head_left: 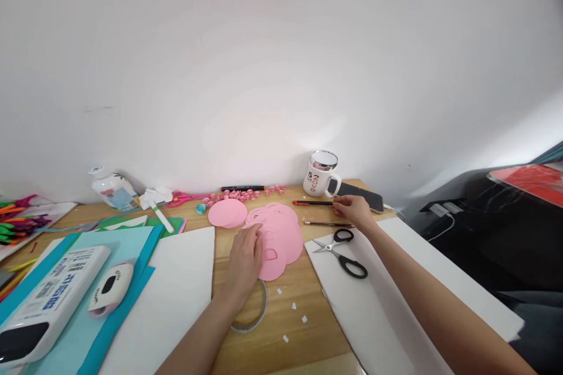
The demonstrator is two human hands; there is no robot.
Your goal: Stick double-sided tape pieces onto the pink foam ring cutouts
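My left hand (245, 258) lies flat, fingers spread, on a pile of pink paper circles (281, 234) in the middle of the wooden desk (308, 299). My right hand (353, 211) reaches to the back right, its fingertips pinched on the end of a red-and-black pen (310, 203). A second thin pen (325, 224) lies just below that hand. Black-handled scissors (343, 252) rest on a white sheet (387, 293) beneath my right forearm. A separate stack of pink circles (227, 212) sits to the left of the pile.
A white mug (320, 176) and a dark phone (358, 194) stand behind my right hand. Small pink rolls (246, 194), a black marker (241, 188), pink scissors (187, 198) and a bottle (112, 188) line the wall. Left: white device (53, 299), blue sheets (114, 252), tape ring (257, 310).
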